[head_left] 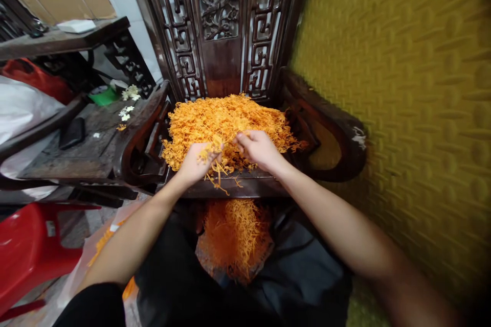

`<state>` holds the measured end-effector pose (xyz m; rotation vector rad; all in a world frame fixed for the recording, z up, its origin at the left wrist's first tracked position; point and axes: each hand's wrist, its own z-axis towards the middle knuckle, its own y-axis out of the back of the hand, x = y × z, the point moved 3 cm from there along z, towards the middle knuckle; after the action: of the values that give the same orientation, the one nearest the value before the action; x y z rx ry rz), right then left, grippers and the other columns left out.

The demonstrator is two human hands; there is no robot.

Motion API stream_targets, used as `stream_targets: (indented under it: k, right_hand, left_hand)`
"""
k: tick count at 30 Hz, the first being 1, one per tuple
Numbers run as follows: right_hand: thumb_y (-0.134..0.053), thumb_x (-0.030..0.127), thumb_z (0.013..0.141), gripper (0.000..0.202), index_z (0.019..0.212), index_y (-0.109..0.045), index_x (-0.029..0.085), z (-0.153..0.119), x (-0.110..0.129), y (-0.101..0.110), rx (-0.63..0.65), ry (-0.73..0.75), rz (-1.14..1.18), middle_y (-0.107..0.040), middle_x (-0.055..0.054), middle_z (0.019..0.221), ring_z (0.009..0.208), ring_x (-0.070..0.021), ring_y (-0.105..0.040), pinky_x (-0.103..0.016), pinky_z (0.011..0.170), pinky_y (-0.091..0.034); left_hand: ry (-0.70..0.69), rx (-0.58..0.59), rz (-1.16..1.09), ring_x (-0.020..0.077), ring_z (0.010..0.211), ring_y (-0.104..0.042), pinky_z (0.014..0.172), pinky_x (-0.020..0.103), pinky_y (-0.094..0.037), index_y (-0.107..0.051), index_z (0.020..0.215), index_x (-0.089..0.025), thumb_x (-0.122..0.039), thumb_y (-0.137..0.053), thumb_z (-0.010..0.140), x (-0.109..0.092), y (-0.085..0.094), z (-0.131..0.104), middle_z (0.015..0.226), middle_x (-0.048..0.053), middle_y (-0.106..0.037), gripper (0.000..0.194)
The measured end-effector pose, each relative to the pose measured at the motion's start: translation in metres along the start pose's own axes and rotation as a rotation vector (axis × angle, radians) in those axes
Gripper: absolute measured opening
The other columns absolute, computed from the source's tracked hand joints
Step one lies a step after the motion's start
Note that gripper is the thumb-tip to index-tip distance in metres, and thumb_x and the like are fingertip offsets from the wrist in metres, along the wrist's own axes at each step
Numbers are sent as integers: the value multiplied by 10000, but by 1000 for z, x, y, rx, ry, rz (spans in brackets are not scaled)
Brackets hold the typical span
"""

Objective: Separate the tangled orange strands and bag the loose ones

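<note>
A large heap of orange, thin-stemmed curly pieces [222, 117], perhaps plastic flower parts, covers the seat of a carved dark wooden chair [222, 59]. In front of the heap, my left hand [195, 162] is closed around a small bunch of these orange pieces [210, 150], and several stems dangle below it. My right hand [259, 148] is just to the right, its thumb and fingers pinched on an orange piece near the end of that bunch. Whether that piece is joined to the bunch is too small to tell.
More orange strands [245, 235] lie in a pile below the seat, between my legs. To the left, a wooden side chair bears a black wallet-like item [72, 133], a green tape roll [103, 95] and white flower pieces [126, 112]. A red plastic stool [30, 250] stands lower left; yellow textured padding [414, 112] lines the right.
</note>
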<state>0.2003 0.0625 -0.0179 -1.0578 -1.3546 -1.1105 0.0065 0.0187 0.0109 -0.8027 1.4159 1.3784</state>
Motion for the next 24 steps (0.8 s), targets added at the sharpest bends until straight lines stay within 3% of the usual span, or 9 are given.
stream_targets:
  k: [3, 8, 11, 13, 18, 22, 24]
  right_hand:
    - [-617, 381, 898, 286, 702, -595, 174, 7, -4, 18, -75, 17, -28, -486, 27, 504, 393, -78, -357, -233, 397, -220]
    - [-578, 268, 899, 211, 727, -635, 161, 14, -11, 36, -88, -38, -98, -546, 7, 521, 376, -91, -395, -241, 386, -242]
    - [-602, 238, 903, 239, 676, -598, 164, 15, -13, 56, -213, -17, -147, -541, -1, 502, 405, -91, -421, -230, 395, -252]
    - [-596, 258, 919, 214, 730, -614, 160, 12, -12, 64, -220, -14, -145, -591, -15, 548, 405, -97, -447, -232, 385, -280]
    - [-564, 297, 920, 170, 950, -630, 142, 1, -8, 41, 53, -53, 91, -705, -62, 708, 430, -134, -571, -232, 338, -315]
    - [-542, 277, 894, 135, 921, -599, 157, -5, -13, 12, 185, -79, 196, -673, -29, 641, 397, -121, -540, -214, 319, -283]
    - [-527, 301, 908, 155, 859, -593, 170, -7, -18, 0, 264, -82, 138, -645, -10, 596, 373, -107, -492, -211, 315, -259]
  left_hand:
    - [32, -45, -101, 83, 485, -356, 494, 275, -241, -561, 530, -170, -517, -661, 885, -6, 12, -1, 514, -15, -441, 506]
    - [100, 20, -301, 77, 438, -342, 477, 282, -201, -510, 465, -171, -471, -665, 863, -8, 25, 0, 443, -11, -399, 522]
    - [88, -54, -477, 70, 383, -321, 459, 272, -190, -495, 463, -172, -435, -656, 878, -9, 43, 2, 386, -25, -342, 517]
    - [75, -108, -544, 64, 366, -316, 452, 262, -177, -523, 485, -163, -401, -633, 906, -8, 51, 2, 379, -26, -337, 496]
    - [123, -17, -543, 63, 355, -325, 432, 241, -197, -573, 518, -152, -388, -623, 923, 3, 42, 5, 384, -22, -365, 472]
    - [148, 87, -662, 62, 355, -319, 420, 221, -225, -548, 544, -161, -424, -597, 941, 7, 21, 9, 388, -32, -351, 479]
    - [172, 106, -761, 58, 362, -324, 420, 214, -258, -526, 578, -167, -454, -558, 971, 5, 8, 12, 426, -35, -377, 488]
